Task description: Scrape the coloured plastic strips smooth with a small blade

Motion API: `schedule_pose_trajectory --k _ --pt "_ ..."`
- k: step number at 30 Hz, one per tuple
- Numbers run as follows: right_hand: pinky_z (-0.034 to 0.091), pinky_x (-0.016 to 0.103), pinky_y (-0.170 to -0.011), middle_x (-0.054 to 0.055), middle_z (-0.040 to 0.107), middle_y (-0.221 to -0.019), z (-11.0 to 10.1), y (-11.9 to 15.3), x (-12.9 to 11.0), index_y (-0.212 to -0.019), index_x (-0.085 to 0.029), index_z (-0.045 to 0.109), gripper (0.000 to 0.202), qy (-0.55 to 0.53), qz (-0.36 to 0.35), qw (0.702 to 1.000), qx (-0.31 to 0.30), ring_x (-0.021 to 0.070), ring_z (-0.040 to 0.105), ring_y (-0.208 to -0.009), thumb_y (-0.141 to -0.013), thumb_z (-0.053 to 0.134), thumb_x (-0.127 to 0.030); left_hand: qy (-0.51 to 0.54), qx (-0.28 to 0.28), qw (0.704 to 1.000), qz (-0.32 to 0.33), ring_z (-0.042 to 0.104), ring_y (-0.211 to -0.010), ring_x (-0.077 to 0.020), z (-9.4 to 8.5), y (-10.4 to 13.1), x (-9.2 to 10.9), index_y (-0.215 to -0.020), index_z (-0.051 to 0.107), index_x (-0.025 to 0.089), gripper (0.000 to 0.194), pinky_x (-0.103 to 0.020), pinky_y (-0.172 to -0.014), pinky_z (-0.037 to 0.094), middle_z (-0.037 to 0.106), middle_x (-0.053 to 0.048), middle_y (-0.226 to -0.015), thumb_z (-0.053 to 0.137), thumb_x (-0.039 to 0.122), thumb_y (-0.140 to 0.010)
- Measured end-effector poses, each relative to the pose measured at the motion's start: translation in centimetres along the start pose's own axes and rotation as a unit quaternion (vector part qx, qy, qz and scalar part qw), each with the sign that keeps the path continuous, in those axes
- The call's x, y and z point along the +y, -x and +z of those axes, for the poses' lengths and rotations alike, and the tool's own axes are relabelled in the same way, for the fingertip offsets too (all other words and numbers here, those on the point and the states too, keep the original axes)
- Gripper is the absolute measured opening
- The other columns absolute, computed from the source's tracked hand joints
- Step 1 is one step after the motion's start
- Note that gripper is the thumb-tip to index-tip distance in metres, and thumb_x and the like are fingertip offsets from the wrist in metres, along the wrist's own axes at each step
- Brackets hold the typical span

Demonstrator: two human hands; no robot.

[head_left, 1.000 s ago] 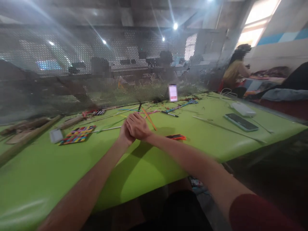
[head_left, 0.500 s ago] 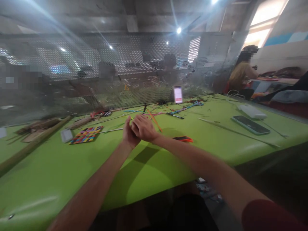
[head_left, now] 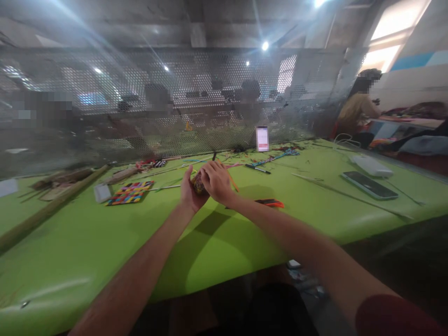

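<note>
L hand [head_left: 191,195] & R hand [head_left: 219,183] are together approx. mid-table, clamped on a small dark multicol. item [head_left: 199,185]. It sits between the palms, above the green tabletop [head_left: 217,256]: L palm cupped against its L side w/ thumb up, R fingers curled over its top & R side. L fingertips hidden, so can't tell how they close.

Writing: lit phone [head_left: 262,139] stands upright nr the mesh screen [head_left: 210,107], display pixelated, text unreadable. Dark phone [head_left: 369,185] w/ pale-green edge lies flat at R, display dark. White sheet [head_left: 7,187] at far L edge, too blurred to read.

Containers: small whitish case [head_left: 102,192] lies just beside the multicol. woven square [head_left: 130,192], L of the hands; can't tell what's in it. White box [head_left: 371,165] lies just behind the dark phone, w/ a white cable [head_left: 345,138] nr it; inside not visible.

Also on table: orange/black cutter-like tool [head_left: 273,203] just past R forearm; black pen [head_left: 258,169] & blue strip bundle [head_left: 276,156] behind the hands; orange strip [head_left: 233,181] beside R hand; long thin stick [head_left: 350,196] nr dark phone; thick pole [head_left: 52,210] far L. A person [head_left: 357,109] is in the R bkgd.
</note>
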State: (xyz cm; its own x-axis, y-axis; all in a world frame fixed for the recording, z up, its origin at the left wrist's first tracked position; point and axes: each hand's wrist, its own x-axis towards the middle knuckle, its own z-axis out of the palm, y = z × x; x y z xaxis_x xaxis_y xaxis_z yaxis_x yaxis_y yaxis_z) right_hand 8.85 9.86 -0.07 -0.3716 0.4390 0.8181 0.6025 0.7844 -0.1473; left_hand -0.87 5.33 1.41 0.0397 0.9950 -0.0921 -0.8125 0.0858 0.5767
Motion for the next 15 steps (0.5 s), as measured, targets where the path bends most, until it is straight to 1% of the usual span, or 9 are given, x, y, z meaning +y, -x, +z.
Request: schedule_pose_trajectory --k 2,4,6,8,12,15 --pt "0.037 0.037 -0.094 0.010 0.066 -0.108 -0.3 -0.1 0.3 -0.101 -0.017 0.064 0.021 0.029 -0.014 0.999 0.029 0.0235 0.052 -0.105 -0.103 0.043 -0.023 0.005 0.011 1.000 0.001 0.074 -0.068 -0.0178 0.1 -0.1 -0.2 -0.084 0.070 0.016 0.043 -0.029 -0.073 0.061 0.077 -0.006 -0.077 0.047 0.049 -0.100" --pt "0.037 0.039 -0.096 0.011 0.065 -0.111 -0.4 -0.1 0.6 -0.107 -0.016 0.064 0.019 0.047 -0.025 0.997 0.051 0.0252 0.050 -0.110 -0.101 0.046 -0.019 0.005 0.038 0.999 -0.004 0.073 -0.065 -0.0162 0.2 -0.4 -0.5 -0.082 0.069 0.016 0.040 -0.025 -0.066 0.060 0.075 -0.005 -0.072 0.048 0.045 -0.100" --pt "0.037 0.039 -0.097 0.011 0.064 -0.111 -0.2 0.0 0.8 -0.109 -0.016 0.064 0.020 0.056 -0.044 0.996 0.054 0.0251 0.049 -0.111 -0.101 0.046 -0.016 0.004 0.069 0.998 -0.011 0.072 -0.062 -0.0149 0.3 -0.6 -0.9 -0.081 0.068 0.016 0.037 -0.023 -0.062 0.058 0.073 -0.003 -0.068 0.046 0.039 -0.102" --pt "0.038 0.039 -0.097 0.010 0.064 -0.108 0.2 0.2 0.9 -0.108 -0.016 0.065 0.021 0.060 -0.069 0.995 0.041 0.0244 0.050 -0.110 -0.102 0.045 -0.016 0.006 0.086 0.996 -0.016 0.071 -0.063 -0.0137 0.3 -0.8 -1.3 -0.083 0.067 0.016 0.035 -0.022 -0.062 0.057 0.073 -0.003 -0.069 0.043 0.031 -0.103" --pt "0.038 0.038 -0.095 0.010 0.064 -0.105 0.9 0.6 0.8 -0.104 -0.016 0.067 0.023 0.066 -0.103 0.992 0.019 0.0234 0.049 -0.105 -0.104 0.044 -0.019 0.014 0.089 0.996 -0.017 0.070 -0.070 -0.0132 0.4 -1.0 -1.8 -0.096 0.068 0.015 0.028 -0.020 -0.070 0.057 0.072 -0.003 -0.076 0.041 0.023 -0.102" --pt "0.038 0.038 -0.094 0.009 0.064 -0.103 1.2 1.0 0.6 -0.099 -0.017 0.066 0.027 0.070 -0.109 0.991 0.012 0.0229 0.049 -0.102 -0.105 0.040 -0.020 0.014 0.105 0.994 -0.013 0.066 -0.068 -0.0127 0.3 -1.0 -1.9 -0.109 0.067 0.015 0.029 -0.019 -0.068 0.055 0.068 -0.001 -0.074 0.039 0.018 -0.102"
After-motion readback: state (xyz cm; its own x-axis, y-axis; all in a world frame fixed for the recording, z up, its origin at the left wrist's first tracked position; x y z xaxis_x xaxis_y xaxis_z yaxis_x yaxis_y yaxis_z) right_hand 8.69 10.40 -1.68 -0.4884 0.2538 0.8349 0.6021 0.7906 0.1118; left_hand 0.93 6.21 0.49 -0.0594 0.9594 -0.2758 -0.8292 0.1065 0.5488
